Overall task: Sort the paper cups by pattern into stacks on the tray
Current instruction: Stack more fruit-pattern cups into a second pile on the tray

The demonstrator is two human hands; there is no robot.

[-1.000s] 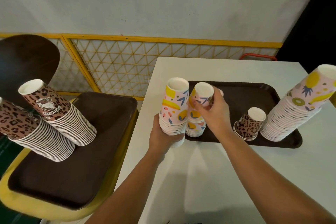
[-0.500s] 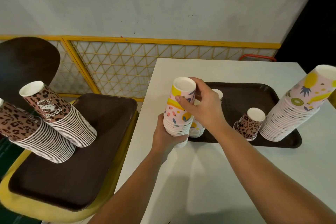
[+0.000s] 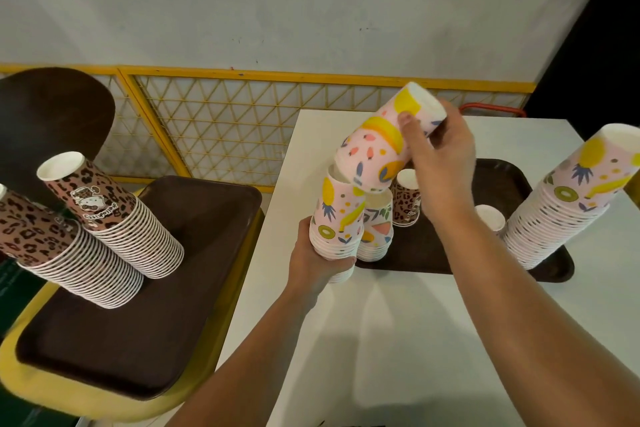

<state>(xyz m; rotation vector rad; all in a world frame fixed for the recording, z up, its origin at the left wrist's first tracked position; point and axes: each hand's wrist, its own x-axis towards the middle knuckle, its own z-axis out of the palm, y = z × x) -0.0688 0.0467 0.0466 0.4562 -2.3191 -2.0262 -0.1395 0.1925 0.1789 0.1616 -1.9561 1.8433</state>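
A single wide-angle view comes from a camera worn on the person's head, looking forward and steeply down over both forearms, which enter from the bottom edge. It faces a pale plaster wall (image 3: 311, 3) with a yellow lattice fence (image 3: 242, 121) running along its foot. The white rectangular counter (image 3: 398, 340) fills the lower right, close beneath the lens, and the dark brown plastic tray (image 3: 498, 184) on it sits near mid-frame. At the left, lower and beside the counter, a second dark brown tray (image 3: 138, 340) lies on a yellow stand. Straight lines bow towards the edges. No other view shares the scene.
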